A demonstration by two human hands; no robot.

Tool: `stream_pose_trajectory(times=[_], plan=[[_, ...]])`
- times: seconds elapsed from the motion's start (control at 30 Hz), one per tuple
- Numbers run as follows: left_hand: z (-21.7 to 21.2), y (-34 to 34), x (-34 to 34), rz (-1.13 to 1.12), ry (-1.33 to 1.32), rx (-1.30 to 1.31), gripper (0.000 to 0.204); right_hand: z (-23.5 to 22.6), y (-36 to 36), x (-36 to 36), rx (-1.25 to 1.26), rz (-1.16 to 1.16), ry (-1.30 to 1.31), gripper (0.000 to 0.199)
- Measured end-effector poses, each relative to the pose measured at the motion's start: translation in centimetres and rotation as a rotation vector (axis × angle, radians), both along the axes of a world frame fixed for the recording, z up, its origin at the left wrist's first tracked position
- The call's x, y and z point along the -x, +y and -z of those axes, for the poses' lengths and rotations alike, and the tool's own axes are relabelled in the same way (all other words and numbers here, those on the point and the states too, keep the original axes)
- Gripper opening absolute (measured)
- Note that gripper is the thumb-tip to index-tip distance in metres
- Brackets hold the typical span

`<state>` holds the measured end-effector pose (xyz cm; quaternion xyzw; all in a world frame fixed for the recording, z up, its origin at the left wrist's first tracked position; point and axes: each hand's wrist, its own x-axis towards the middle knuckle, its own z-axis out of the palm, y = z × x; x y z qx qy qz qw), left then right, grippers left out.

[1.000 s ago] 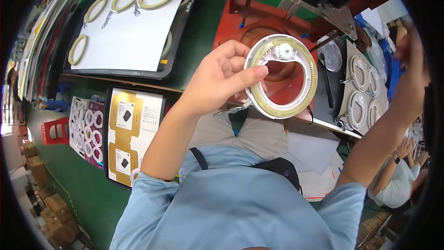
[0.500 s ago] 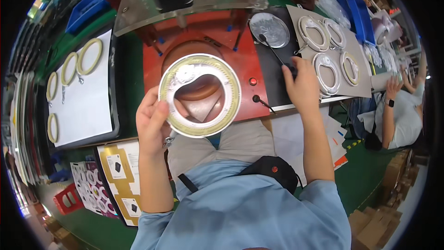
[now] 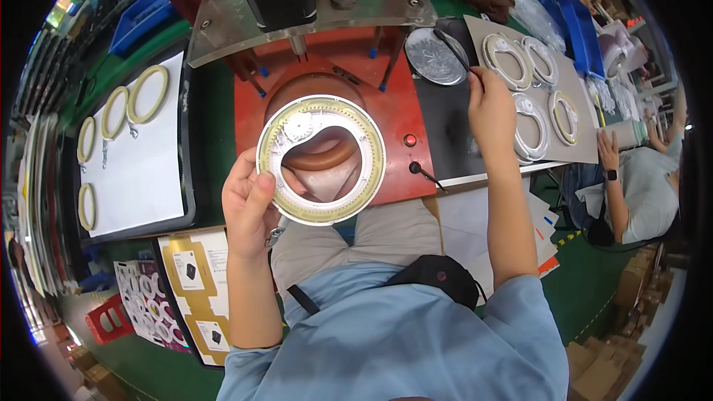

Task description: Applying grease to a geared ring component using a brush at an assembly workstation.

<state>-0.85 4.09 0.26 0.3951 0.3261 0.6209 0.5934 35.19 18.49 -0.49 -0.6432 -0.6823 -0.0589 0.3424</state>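
Note:
My left hand (image 3: pixel 249 197) grips the lower left side of a white plastic ring (image 3: pixel 377 156) with a yellowish toothed band and a small gear-like disc at its upper left. A small metal chain piece (image 3: pixel 276 235) hangs by those fingers. Closed around a thin black rod-like tool (image 3: pixel 452 50), my right hand (image 3: pixel 492 108) is at the right of the red press base. The tool's far end is over a round silver dish (image 3: pixel 417 67); whether it touches the contents cannot be told. Small shiny pieces lie in the dish.
The red press (image 3: pixel 401 104) has a clear plate on posts, a red button (image 3: pixel 410 140) and a black lever (image 3: pixel 425 173). Several similar rings lie on a grey board (image 3: pixel 546 93) at right and a white sheet (image 3: pixel 137 178) at left. A co-worker (image 3: pixel 631 193) sits at far right.
My right hand has moved up and away from me, and the tool's end has shifted to the far side of the dish. The ring stays in my left hand, tilted slightly differently.

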Motion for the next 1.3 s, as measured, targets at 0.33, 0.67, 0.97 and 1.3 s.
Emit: stream_pose_trajectory(times=[0.33,0.67,0.97,1.3], plan=[[-0.3,0.1,-0.3,0.002,0.03,0.01,0.043,-0.4,1.8,0.5,0.101,-0.01,-0.09,0.021],[-0.1,0.2,-0.3,-0.03,0.105,0.017,0.047,-0.7,0.8,-0.8,0.106,-0.069,-0.117,0.019],[0.6,0.1,0.1,0.049,-0.075,-0.005,0.038,-1.8,-1.0,-1.0,0.131,-0.073,-0.113,0.019],[0.4,0.1,-0.2,0.113,-0.082,0.041,0.036,-10.4,-10.5,1.5,0.2,-0.541,0.385,0.021]])
